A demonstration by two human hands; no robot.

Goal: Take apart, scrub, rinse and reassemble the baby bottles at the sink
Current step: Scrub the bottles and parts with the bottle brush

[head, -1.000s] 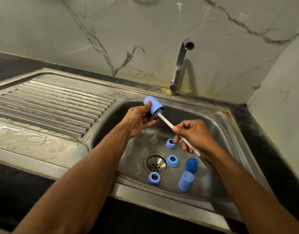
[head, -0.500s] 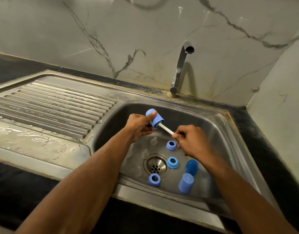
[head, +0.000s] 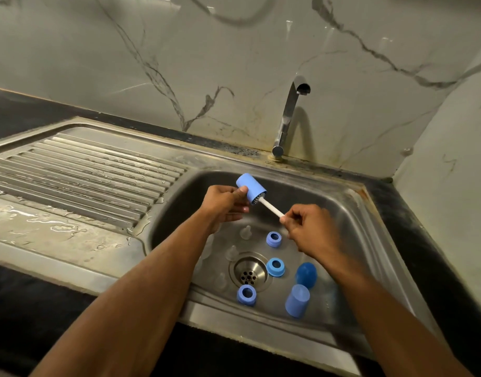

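My left hand (head: pixel 223 206) grips a light blue bottle cap (head: pixel 250 188) over the sink basin, its open end tilted toward the right. My right hand (head: pixel 307 229) pinches the white handle of a small brush (head: pixel 272 208), whose bristle head sits inside the cap's mouth. On the basin floor lie three blue screw rings (head: pixel 273 238) (head: pixel 275 266) (head: pixel 246 294), another light blue cap (head: pixel 297 300), a dark blue domed cap (head: pixel 306 274) and several clear silicone nipples (head: pixel 246 232) left of the drain (head: pixel 248 273).
The steel sink (head: pixel 369 240) has a ribbed, wet drainboard (head: pixel 79 175) on the left. A chrome tap (head: pixel 288 118) stands behind the basin, with no water running. Marble wall behind and at the right; dark countertop (head: pixel 437 240) around the sink.
The brush has slid in and out of the cap: my right hand pushed toward it, then drew back slightly. The cap rose a little in my left hand.
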